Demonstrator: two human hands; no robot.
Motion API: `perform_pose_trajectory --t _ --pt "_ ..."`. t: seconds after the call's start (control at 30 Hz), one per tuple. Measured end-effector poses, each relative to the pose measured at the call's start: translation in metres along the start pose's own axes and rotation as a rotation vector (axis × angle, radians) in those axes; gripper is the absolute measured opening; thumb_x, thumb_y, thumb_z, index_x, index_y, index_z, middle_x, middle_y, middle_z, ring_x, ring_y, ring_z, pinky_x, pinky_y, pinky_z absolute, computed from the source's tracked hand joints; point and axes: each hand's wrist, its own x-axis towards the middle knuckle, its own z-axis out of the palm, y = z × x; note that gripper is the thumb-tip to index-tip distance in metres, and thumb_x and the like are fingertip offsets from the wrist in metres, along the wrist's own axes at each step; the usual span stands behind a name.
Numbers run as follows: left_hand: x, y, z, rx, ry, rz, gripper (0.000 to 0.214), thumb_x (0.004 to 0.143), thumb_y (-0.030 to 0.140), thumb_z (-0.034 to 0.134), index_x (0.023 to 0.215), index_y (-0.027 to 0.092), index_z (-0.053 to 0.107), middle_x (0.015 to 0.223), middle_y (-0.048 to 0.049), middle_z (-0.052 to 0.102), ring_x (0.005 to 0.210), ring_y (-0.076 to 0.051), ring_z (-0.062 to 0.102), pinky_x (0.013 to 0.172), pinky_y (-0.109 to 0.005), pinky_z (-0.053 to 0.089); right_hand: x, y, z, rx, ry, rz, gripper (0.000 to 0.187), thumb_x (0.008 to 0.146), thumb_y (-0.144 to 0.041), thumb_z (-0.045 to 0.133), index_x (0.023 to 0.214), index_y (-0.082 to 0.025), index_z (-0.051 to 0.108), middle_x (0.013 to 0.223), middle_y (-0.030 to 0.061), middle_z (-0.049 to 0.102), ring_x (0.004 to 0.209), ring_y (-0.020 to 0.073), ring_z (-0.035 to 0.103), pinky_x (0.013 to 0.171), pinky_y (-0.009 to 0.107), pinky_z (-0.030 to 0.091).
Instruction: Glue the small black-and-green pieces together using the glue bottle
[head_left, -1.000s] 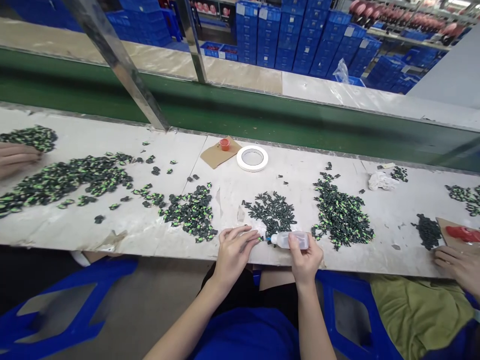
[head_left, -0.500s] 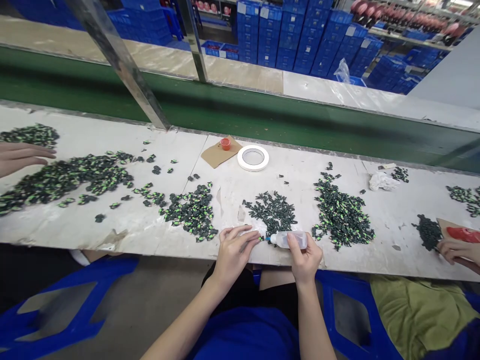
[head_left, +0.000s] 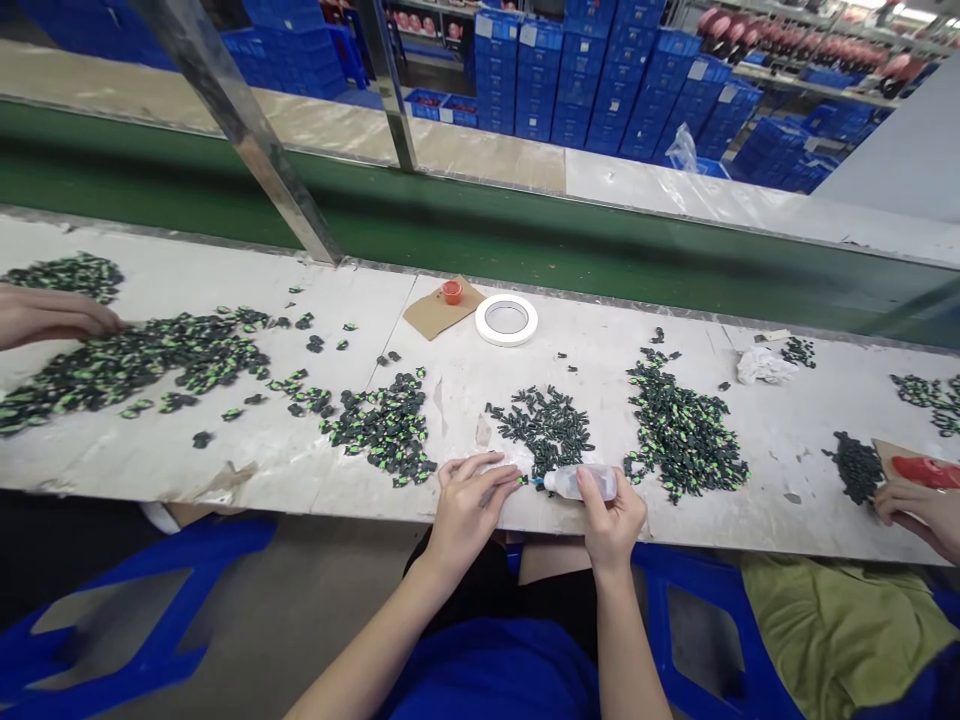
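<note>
Left of the frame's centre lies a loose pile of small black-and-green pieces [head_left: 381, 425]. At lower centre, your left hand [head_left: 469, 505] pinches a single black-and-green piece [head_left: 523, 480] at the fingertips; just beside it points the blue nozzle [head_left: 538, 482] of a translucent plastic squeeze bottle [head_left: 566, 483], gripped sideways in your right hand [head_left: 615, 520].

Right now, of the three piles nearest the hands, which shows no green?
The middle pile, just beyond the bottle: its pieces look plain dark, while the left pile and right pile beside it both show bright green.
</note>
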Motion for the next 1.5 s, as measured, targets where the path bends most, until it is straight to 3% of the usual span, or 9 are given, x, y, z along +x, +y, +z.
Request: perform_pose_trajectory --t 0.57,0.77,0.93,1.03,1.23,1.3,1.37,1.43,1.5 --pt "-0.001 -0.001 0.001 -0.023 -0.024 -0.039 0.011 0.086 0.021 0.063 0.089 0.027 0.072 0.088 -0.0009 0.078 0.094 -0.022 0.07 0.087 -0.041 0.039 -0.001 0.0 0.002 0.023 0.003 0.011 0.037 0.079 -0.045 0.064 0.056 -0.019 0.05 0.048 -0.0055 0.044 0.046 0.0095 0.039 0.044 0.022 0.033" --pt "-0.002 -0.004 0.004 -0.022 0.002 -0.015 0.011 0.086 0.021 0.064 0.09 0.027 0.071 0.085 0.0001 0.078 0.092 -0.022 0.069 0.085 -0.041 0.039 0.003 0.012 -0.003 0.302 0.231 0.09 0.028 0.083 -0.045 0.061 0.078 -0.017 0.057 0.063 -0.0008 0.056 0.049 0.0125 0.051 0.046 0.025 0.043" --pt "-0.002 -0.003 0.004 -0.005 0.005 -0.005 0.013 0.086 0.018 0.064 0.093 0.026 0.07 0.085 -0.0001 0.078 0.098 -0.024 0.067 0.087 -0.042 0.037 0.028 0.012 -0.013 0.316 0.378 0.044 0.042 0.064 -0.034 0.08 0.089 -0.021 0.049 0.083 0.0021 0.064 0.078 0.0195 0.068 0.078 0.036 0.054" --pt "-0.002 -0.002 0.002 0.004 0.003 0.015 0.013 0.085 0.017 0.065 0.094 0.026 0.069 0.087 -0.0007 0.078 0.101 -0.025 0.065 0.087 -0.042 0.037 0.048 0.014 -0.013 0.244 0.333 0.047 0.052 0.059 -0.034 0.082 0.095 -0.022 0.046 0.09 0.0057 0.068 0.089 0.0222 0.068 0.087 0.041 0.052" --pt "-0.002 -0.005 0.003 0.061 0.007 0.045 0.012 0.085 0.02 0.065 0.094 0.025 0.071 0.101 -0.0043 0.075 0.109 -0.03 0.059 0.086 -0.045 0.039 0.066 0.019 -0.01 -0.051 0.206 0.165 0.067 0.057 -0.044 0.081 0.111 -0.015 0.054 0.105 0.0157 0.069 0.089 0.0255 0.066 0.084 0.043 0.051" --pt "-0.003 -0.007 0.005 0.081 -0.011 0.05 0.011 0.086 0.02 0.063 0.092 0.025 0.071 0.104 -0.005 0.074 0.111 -0.03 0.057 0.086 -0.046 0.04 0.055 0.013 -0.012 -0.129 0.256 0.075 0.069 0.062 -0.047 0.079 0.117 -0.015 0.054 0.109 0.0164 0.067 0.091 0.0253 0.064 0.083 0.041 0.05" --pt "-0.003 -0.008 0.006 0.094 -0.033 0.055 0.012 0.087 0.02 0.062 0.091 0.025 0.071 0.105 -0.0054 0.074 0.113 -0.031 0.055 0.085 -0.047 0.041 0.035 0.005 -0.015 -0.226 0.286 -0.019 0.053 0.073 -0.05 0.072 0.111 -0.016 0.059 0.104 0.014 0.067 0.085 0.0234 0.061 0.079 0.039 0.049" --pt "-0.003 -0.007 0.006 0.103 -0.054 0.054 0.013 0.088 0.019 0.061 0.092 0.026 0.071 0.107 -0.0056 0.073 0.114 -0.031 0.054 0.086 -0.047 0.041 0.01 -0.002 -0.015 -0.29 0.146 -0.059 0.033 0.087 -0.049 0.056 0.093 -0.018 0.066 0.089 0.0097 0.067 0.076 0.021 0.06 0.074 0.036 0.048" --pt "-0.002 -0.005 0.005 0.102 -0.082 0.04 0.014 0.088 0.018 0.06 0.092 0.026 0.071 0.11 -0.0052 0.072 0.116 -0.031 0.052 0.086 -0.047 0.042 -0.012 -0.005 -0.013 -0.342 0.004 -0.025 0.036 0.092 -0.047 0.047 0.085 -0.02 0.069 0.085 0.0084 0.066 0.077 0.0217 0.061 0.072 0.035 0.047"
